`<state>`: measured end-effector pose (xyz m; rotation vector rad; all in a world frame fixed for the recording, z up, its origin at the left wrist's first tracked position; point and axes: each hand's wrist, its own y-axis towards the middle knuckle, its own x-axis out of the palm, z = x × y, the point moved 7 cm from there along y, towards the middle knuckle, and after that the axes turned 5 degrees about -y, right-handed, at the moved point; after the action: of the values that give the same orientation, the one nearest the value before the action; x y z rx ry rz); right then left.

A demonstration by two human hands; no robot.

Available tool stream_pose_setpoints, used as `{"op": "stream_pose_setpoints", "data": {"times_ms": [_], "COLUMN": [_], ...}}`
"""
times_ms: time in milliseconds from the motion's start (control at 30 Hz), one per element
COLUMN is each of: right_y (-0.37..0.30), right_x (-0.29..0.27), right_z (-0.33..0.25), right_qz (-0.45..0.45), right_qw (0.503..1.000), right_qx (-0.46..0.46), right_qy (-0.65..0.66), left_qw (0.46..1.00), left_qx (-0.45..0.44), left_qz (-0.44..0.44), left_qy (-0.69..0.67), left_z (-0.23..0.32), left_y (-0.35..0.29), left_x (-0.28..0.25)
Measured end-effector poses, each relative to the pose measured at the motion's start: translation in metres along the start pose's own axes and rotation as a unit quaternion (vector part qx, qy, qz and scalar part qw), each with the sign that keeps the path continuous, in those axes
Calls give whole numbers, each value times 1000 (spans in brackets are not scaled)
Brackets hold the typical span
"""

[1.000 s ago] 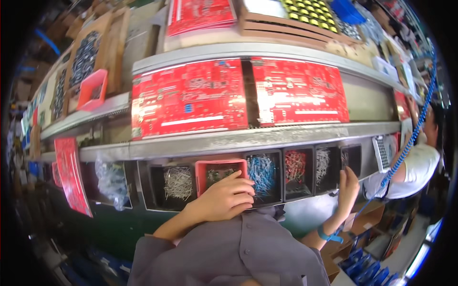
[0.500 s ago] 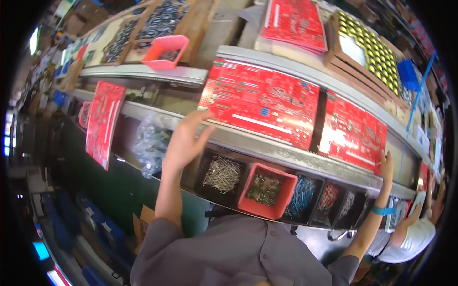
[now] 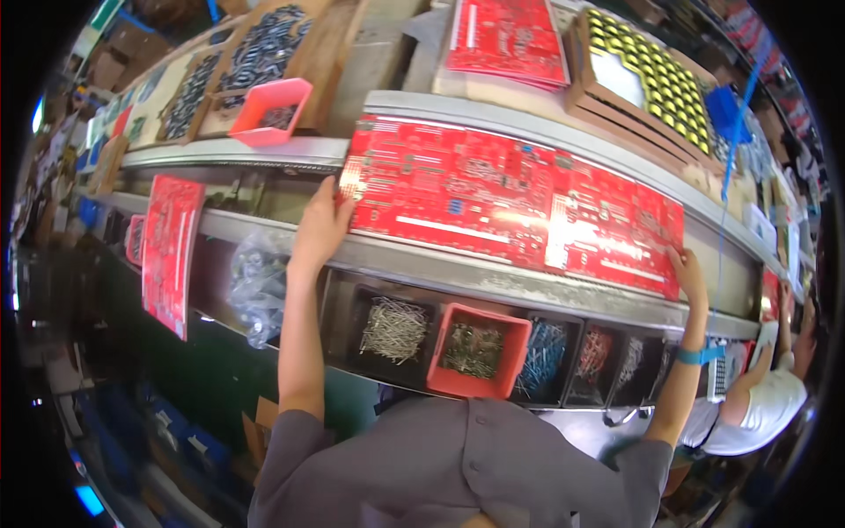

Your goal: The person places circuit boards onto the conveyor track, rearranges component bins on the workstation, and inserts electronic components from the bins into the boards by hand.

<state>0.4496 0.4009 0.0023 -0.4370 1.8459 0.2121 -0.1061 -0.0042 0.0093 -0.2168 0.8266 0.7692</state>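
Two red circuit boards lie end to end on the rail track in front of me, with their facing edges together. At the left board (image 3: 431, 189), my left hand (image 3: 321, 224) is closed on the outer left edge, thumb and fingers at its lower corner. My right hand (image 3: 690, 273), with a blue band on the wrist, pinches the lower right corner of the right board (image 3: 629, 233). Small parts are mounted on both boards. Below the near rail (image 3: 493, 282) sit bins of leaded parts, among them a pink bin (image 3: 440, 374).
Another red board (image 3: 172, 255) stands tilted at the left, beside a clear plastic bag (image 3: 258, 286). On the far shelf are stacked red boards (image 3: 506, 44), a box of yellow-topped round parts (image 3: 651, 75) and a pink tray (image 3: 271, 113). A co-worker's arm (image 3: 753, 383) shows at right.
The gap between the two boards has closed, the right one having come left against the other. My left hand has moved from the near edge to the left board's left edge and closed there.
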Motion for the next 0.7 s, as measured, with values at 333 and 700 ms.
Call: {"op": "stream_pose_setpoints", "data": {"times_ms": [333,700], "right_y": [-37,-250], "right_x": [-30,-103], "right_z": [-6,-68], "right_qz": [80,186], "right_qw": [992,969], "right_qx": [3,76], "right_qy": [-101,147], "left_qw": [997,986], "left_qx": [76,38], "left_qz": [18,-159], "left_qy": [-19,-38], "left_z": [64,22], "left_y": [-63,-134], "left_x": [-45,-6]}}
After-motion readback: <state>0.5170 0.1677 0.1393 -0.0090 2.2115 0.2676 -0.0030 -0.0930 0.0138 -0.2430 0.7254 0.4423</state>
